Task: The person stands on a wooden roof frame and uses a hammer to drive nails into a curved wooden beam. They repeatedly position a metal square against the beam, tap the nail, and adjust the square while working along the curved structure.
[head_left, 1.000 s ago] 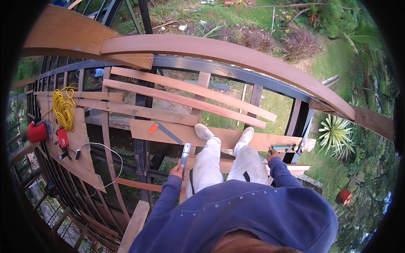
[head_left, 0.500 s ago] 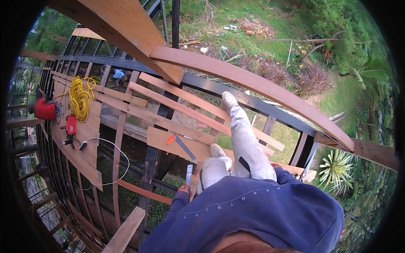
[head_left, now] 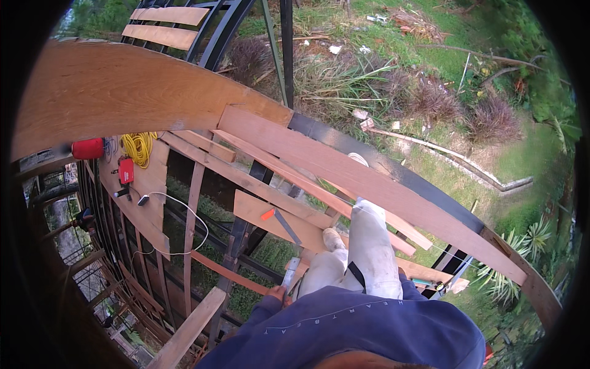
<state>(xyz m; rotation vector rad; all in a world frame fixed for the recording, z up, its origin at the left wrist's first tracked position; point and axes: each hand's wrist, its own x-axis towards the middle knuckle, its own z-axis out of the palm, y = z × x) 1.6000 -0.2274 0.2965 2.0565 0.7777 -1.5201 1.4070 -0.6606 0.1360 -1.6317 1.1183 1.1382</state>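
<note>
My left hand [head_left: 278, 294] is closed around the lower end of a flat silver metal strip, like a ruler [head_left: 291, 271], beside my left knee. Ahead of it a handsaw [head_left: 287, 227] with an orange handle lies on a wide plywood board [head_left: 246, 205]. My right sleeve [head_left: 410, 288] runs down past my right leg. Almost all of the right hand is hidden behind that leg, so its fingers do not show. Near it, small tools [head_left: 439, 285] rest on the end of a plank.
A broad curved wooden beam [head_left: 369, 178] crosses in front of my legs. Long planks [head_left: 295, 179] lie over a black steel frame with open gaps to the ground. Leftward are a yellow cable coil [head_left: 139, 147], a red box-shaped machine [head_left: 126, 170] and a white cord [head_left: 200, 222].
My view has shifted, and the upper beams fill more of it. The left hand still grips the metal strip, which leans more to the right. My right leg is more bent.
</note>
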